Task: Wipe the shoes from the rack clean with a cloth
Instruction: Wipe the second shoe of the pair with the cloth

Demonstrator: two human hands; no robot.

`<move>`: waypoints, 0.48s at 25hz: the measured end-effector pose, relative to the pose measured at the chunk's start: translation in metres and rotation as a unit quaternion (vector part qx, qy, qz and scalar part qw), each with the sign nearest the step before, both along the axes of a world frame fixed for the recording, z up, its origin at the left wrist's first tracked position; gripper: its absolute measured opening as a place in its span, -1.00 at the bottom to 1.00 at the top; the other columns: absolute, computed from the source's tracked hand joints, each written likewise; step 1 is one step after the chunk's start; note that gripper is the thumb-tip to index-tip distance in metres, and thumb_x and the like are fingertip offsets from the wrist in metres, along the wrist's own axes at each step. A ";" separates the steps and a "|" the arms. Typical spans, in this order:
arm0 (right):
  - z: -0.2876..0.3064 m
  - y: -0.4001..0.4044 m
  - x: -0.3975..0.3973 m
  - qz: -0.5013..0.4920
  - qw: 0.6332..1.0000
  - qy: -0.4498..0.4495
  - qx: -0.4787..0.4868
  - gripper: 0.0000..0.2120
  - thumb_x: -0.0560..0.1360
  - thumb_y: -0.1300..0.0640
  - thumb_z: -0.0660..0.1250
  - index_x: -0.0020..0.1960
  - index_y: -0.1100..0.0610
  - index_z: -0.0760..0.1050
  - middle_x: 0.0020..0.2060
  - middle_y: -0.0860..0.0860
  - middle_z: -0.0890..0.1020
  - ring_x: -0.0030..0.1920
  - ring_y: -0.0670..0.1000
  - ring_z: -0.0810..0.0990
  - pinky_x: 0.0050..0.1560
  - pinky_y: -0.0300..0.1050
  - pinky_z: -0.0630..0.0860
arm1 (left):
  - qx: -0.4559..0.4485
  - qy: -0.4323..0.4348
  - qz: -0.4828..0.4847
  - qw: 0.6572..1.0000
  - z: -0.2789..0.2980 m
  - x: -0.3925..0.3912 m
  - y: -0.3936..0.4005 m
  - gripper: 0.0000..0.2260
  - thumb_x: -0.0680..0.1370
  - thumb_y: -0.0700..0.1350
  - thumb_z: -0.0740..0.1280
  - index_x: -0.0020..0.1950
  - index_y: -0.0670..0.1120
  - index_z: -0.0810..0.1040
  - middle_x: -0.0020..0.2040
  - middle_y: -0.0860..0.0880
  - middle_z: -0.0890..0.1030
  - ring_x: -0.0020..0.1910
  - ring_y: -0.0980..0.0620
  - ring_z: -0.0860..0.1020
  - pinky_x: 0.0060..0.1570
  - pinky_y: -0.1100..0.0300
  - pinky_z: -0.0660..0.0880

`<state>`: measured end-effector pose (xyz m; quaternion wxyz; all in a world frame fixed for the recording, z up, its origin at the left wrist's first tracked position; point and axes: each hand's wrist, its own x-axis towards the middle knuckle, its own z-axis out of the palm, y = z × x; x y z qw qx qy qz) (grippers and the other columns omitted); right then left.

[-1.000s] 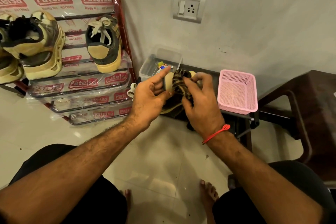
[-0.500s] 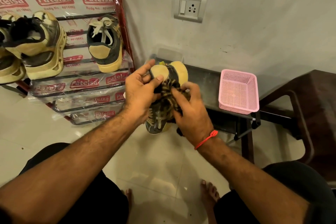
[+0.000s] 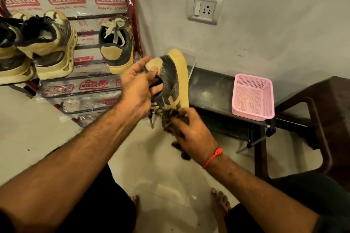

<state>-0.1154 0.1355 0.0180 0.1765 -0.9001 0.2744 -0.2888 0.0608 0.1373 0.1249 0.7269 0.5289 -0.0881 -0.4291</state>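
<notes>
Gripping shoe [image 3: 171,79]; cloth [image 3: 170,119] at toe edge

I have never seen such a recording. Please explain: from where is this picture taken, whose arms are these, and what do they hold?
The camera sits on a person's head and looks down at their own arms. The left hand grips a shoe by its heel opening, sole turned right. The right hand presses a dark cloth against the shoe near its laces. More shoes stand on the rack at left. A pink basket stands on a dark bench by the wall.
</notes>
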 end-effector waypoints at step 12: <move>0.074 -0.045 -0.006 -0.003 0.986 -0.166 0.016 -0.72 0.50 0.22 0.35 0.18 0.28 0.61 0.11 0.20 0.47 0.00 0.09 0.52 0.10 -0.15 0.51 | -0.017 -0.093 -0.106 0.990 0.009 -0.001 0.014 -0.64 0.60 -0.34 0.34 0.37 -0.11 0.55 0.08 -0.10 0.72 0.00 -0.03 0.72 -0.25 0.08 0.68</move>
